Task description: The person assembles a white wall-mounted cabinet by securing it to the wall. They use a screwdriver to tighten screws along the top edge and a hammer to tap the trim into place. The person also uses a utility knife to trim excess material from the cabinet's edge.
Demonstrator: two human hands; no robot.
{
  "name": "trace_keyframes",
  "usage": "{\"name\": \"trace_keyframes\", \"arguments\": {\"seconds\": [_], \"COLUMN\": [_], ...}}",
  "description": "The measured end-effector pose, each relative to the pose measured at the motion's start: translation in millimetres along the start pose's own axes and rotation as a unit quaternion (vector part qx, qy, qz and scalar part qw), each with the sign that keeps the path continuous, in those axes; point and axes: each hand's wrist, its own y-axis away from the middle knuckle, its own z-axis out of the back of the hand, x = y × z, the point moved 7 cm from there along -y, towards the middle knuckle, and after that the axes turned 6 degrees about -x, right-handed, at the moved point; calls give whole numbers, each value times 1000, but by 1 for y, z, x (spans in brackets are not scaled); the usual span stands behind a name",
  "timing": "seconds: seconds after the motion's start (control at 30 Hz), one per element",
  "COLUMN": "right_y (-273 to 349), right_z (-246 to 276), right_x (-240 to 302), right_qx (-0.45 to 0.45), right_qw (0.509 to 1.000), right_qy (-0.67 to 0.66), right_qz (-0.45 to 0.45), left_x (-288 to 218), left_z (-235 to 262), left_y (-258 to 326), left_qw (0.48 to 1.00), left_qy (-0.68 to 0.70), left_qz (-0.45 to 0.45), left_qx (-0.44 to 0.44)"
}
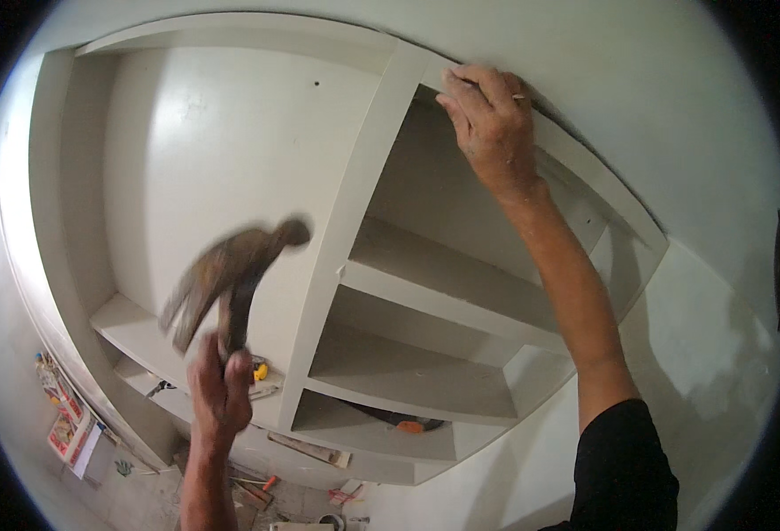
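My left hand (219,389) is wrapped round the handle of a claw hammer (241,257), raised in front of the large left bay of a pale built-in cabinet (355,186). The hammer head is smeared by motion, its round face up to the right and its claw down to the left. At the top, my right hand (494,124) rests against the cabinet's upper trim strip (576,159), beside the upright divider. Its thumb and fingers are bent close together at the strip. Anything between those fingertips is too small to make out.
An orange-handled tool (412,426) lies on a low right shelf. A yellow tool (260,369) sits on the ledge behind my left hand. Below are floor tools, including one with an orange handle (270,483), and printed papers (71,434) at left. Ceiling and wall border the cabinet.
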Motion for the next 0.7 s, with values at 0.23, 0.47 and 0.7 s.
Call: {"name": "trace_keyframes", "arguments": {"seconds": [0.23,0.47,0.7], "right_y": [8,2,7], "right_z": [18,5,5], "right_x": [-23,-7,-11], "right_qx": [1,-25,-34], "right_qw": [999,999,999], "right_qy": [17,6,3], "right_qz": [35,27,26], "left_x": [-121,-136,-132], "left_z": [-98,-110,-136], "left_y": [-132,-144,-141], "left_qw": [983,968,973], "left_qy": [-133,-219,-221], "left_qz": [-120,-123,-57], "left_qx": [28,7,31]}}
